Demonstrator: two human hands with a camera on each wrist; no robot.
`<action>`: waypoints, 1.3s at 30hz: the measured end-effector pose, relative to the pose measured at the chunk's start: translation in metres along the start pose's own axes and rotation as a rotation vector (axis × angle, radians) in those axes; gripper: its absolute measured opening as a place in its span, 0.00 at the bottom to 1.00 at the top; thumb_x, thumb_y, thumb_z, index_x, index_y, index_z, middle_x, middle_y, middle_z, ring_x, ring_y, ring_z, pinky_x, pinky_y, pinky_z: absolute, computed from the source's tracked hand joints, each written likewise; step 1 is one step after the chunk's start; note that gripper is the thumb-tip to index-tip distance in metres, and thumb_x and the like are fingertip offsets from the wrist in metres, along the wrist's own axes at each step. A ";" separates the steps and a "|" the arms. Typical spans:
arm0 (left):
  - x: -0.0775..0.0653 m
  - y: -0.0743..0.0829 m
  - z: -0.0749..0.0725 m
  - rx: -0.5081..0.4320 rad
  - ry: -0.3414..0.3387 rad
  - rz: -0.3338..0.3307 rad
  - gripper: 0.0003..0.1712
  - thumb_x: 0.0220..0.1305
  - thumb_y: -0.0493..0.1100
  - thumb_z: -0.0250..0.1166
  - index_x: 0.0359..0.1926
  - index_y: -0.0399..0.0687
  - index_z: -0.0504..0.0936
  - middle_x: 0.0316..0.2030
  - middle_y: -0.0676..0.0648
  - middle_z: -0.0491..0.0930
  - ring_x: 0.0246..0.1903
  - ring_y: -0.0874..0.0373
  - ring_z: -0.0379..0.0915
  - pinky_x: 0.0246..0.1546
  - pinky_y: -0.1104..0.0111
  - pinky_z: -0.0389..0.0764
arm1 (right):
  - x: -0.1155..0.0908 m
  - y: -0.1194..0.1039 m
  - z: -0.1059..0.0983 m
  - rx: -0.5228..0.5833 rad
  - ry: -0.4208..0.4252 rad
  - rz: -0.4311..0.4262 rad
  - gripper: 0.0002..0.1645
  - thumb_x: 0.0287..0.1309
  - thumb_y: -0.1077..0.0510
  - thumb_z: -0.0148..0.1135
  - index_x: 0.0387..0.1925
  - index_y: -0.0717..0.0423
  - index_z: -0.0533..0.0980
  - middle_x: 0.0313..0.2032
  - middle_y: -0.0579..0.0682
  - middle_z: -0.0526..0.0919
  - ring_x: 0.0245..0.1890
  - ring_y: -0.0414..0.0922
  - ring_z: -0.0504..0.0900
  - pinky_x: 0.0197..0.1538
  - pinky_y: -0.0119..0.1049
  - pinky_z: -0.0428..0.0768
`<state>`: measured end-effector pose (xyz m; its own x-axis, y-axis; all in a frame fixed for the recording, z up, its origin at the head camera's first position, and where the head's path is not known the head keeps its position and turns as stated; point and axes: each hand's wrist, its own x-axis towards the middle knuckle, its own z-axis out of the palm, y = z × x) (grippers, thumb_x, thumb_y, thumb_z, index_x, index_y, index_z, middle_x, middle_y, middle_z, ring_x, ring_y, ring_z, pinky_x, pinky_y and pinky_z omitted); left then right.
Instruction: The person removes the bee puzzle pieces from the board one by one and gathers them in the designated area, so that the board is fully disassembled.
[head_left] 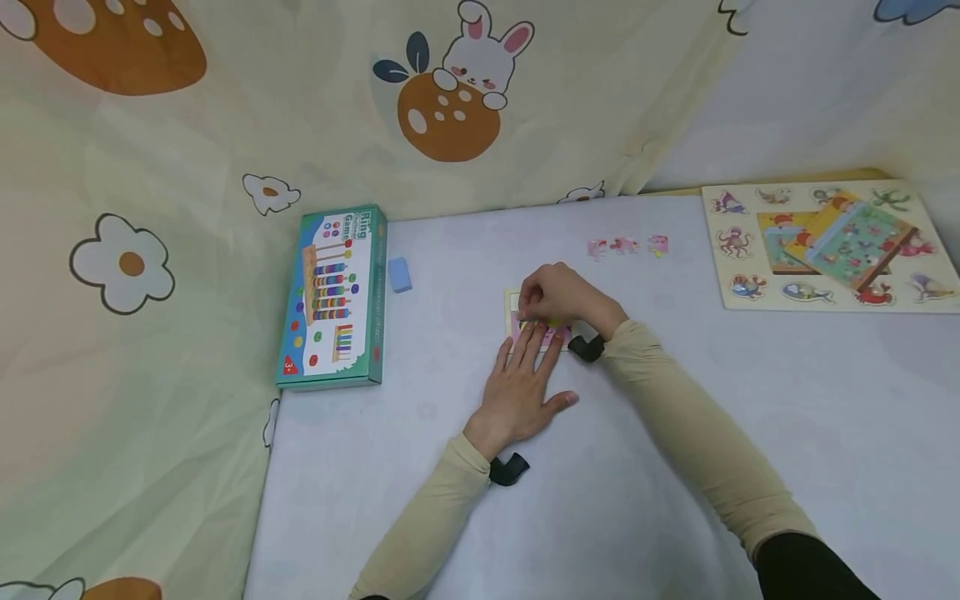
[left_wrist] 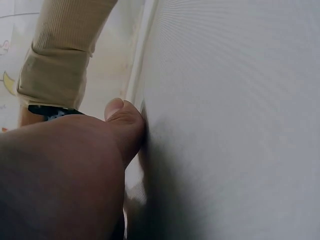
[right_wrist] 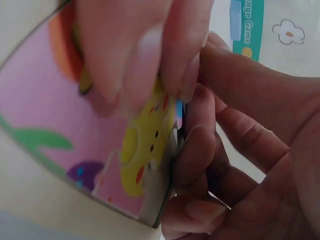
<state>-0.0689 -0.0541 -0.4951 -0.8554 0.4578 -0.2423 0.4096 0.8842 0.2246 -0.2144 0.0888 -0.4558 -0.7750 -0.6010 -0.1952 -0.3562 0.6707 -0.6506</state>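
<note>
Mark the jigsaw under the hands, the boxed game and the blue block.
Jigsaw (right_wrist: pixel 62 112): right wrist view, on its pink picture area.
Boxed game (head_left: pixel 332 298): head view, on its printed front.
Blue block (head_left: pixel 400 274): head view, middle of its visible face.

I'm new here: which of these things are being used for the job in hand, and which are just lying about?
Part of the job:
small picture puzzle
left hand, fingers resting on it
right hand, fingers curled at it
loose pink pieces, probably

Just lying about, it seems:
boxed game
blue block
sea-creature board
</note>
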 end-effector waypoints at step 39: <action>0.001 0.003 0.002 0.022 0.023 -0.008 0.53 0.77 0.74 0.49 0.87 0.54 0.41 0.87 0.45 0.32 0.86 0.50 0.26 0.85 0.51 0.37 | -0.027 0.038 -0.035 0.439 0.239 0.136 0.11 0.70 0.60 0.70 0.48 0.64 0.84 0.34 0.60 0.91 0.28 0.46 0.91 0.35 0.39 0.89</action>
<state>-0.0682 -0.0507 -0.4967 -0.8658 0.4484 -0.2221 0.4091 0.8899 0.2018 -0.2251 0.1457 -0.4491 -0.9150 -0.3707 -0.1593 -0.0314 0.4591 -0.8878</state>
